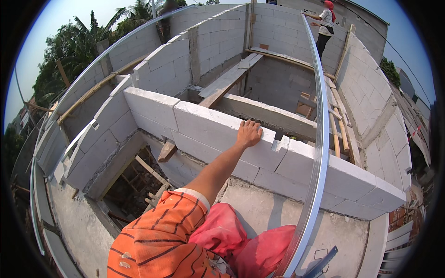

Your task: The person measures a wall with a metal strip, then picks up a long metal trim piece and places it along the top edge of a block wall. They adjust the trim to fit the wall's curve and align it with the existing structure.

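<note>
My left hand (250,134) grips the top of a white block wall (213,119), its fingers bent over the edge. The arm reaches across from an orange, dark-striped sleeve. Just right of my red-clad knees, a long silver metal channel (320,116) slants from the bottom edge up toward the far wall. Its far end is beside a person (325,25) in a red head covering, whose arm stretches toward it. My right hand is out of sight. A dark blue strip-like tool (321,263), possibly a saw, lies by the channel's near end.
Left of me, a deep opening (132,185) drops to timber below. Beyond the wall are another opening, a plank (232,78) laid across it, and bamboo poles (334,125). A notch (279,142) breaks the wall's top right of my hand. Another metal channel (123,41) curves along the left.
</note>
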A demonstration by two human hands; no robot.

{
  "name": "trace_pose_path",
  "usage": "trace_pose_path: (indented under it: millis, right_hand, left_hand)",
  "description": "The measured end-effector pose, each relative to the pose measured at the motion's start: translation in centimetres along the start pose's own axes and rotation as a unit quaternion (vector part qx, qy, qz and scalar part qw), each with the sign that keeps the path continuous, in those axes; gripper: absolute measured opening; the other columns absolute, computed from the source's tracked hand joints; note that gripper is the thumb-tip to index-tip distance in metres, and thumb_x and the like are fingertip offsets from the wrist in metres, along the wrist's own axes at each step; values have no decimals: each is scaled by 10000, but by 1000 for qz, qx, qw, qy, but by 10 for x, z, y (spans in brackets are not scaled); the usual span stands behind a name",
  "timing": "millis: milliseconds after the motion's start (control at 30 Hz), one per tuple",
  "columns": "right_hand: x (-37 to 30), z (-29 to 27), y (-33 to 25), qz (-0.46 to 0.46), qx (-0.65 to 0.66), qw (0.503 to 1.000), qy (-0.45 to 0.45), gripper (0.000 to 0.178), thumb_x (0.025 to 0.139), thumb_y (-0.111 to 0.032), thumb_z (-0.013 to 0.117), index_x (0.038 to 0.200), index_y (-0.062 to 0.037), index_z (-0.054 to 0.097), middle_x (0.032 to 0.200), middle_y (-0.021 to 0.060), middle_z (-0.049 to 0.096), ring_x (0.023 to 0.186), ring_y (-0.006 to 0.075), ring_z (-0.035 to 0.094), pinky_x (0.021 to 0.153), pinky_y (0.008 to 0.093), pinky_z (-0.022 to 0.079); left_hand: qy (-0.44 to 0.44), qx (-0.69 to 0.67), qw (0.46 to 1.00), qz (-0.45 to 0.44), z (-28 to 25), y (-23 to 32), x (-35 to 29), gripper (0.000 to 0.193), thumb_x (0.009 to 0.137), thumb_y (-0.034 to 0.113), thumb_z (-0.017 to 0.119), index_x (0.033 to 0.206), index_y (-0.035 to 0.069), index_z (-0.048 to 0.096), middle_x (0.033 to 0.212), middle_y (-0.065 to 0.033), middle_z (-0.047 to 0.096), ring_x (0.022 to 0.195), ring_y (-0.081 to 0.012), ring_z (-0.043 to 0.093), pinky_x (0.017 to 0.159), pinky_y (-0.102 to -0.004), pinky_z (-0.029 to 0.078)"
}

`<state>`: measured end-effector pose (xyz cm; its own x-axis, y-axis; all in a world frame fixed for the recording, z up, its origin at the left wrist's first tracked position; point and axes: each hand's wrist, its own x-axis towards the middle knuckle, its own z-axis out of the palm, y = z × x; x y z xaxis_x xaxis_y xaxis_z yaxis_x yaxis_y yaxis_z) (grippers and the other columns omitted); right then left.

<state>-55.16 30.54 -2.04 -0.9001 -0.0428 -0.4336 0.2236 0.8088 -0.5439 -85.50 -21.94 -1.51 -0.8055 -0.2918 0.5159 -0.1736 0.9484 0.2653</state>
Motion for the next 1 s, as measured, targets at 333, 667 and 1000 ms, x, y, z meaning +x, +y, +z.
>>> trace_pose_path:
  millis: [333,667,1000]
  right_hand:
    - [1,2,-1,-10,9,1000,3,866,715,-264,748,1414,-12,304,1297,246,489,1231,332,459,1052,394,362]
    - [-12,-4,2,6,4,1000,6,871,714,-256,747,1417,-11,294,1301,250,482,1235,336,454,1052,395,363]
    - [-11,-7,0,10,2,1000,16,877,714,-248,746,1421,-10,284,1306,253,476,1238,339,450,1052,396,365]
  left_hand:
    - [4,-7,1000,11,0,3,2,386,907,348,436,1141,86,597,1162,-113,591,1213,-270,462,1050,-485,274]
    - [-1,-3,1000,7,2,4,-6,359,907,335,438,1101,82,601,1130,-114,596,1180,-258,484,1033,-462,296]
    - [28,4,1000,9,-2,2,0,334,897,311,456,1088,85,611,1113,-108,605,1160,-255,495,1025,-461,309]
